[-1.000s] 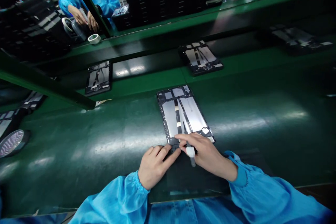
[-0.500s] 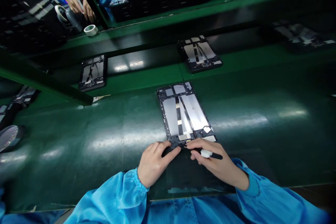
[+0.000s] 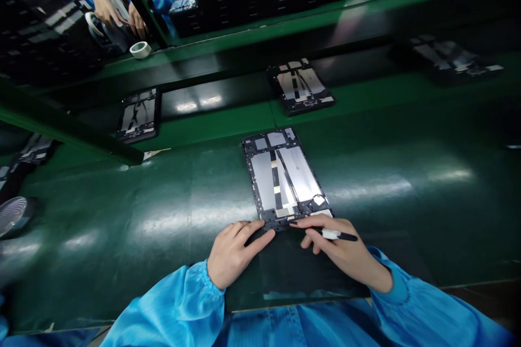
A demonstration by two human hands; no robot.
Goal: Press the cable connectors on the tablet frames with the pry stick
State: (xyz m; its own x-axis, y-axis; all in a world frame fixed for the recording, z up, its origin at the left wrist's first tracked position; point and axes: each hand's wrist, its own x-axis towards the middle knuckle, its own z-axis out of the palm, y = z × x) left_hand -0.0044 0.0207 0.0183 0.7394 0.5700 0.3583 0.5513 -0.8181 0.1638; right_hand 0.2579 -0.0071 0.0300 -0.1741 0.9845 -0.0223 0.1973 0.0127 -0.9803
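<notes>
An opened tablet [image 3: 303, 173] lies on the green bench in front of me, its silver inner plate and dark ribbon cables facing up. My left hand [image 3: 236, 252] grips its near left corner, with index finger and thumb against the edges. My right hand [image 3: 340, 246] is closed around black tweezers [image 3: 345, 236] with a white wrap. The tip of the tweezers reaches the near edge of the tablet, close to a small light-coloured piece. Whether the tip pinches anything is too small to tell.
Behind the bench, more opened tablets [image 3: 301, 87] lie along a dark belt [image 3: 228, 95]. A green post [image 3: 81, 130] slants in from the left. A tape roll [image 3: 140, 50] sits on the ledge. Across it, a co-worker's hands [image 3: 106, 8] are busy. A round lamp-like object [image 3: 15, 216] stands far left.
My right hand and the tweezers have shifted slightly right; my left hand slid slightly left. The tablets on the belt have moved left. Another person's hand has appeared at the top right.
</notes>
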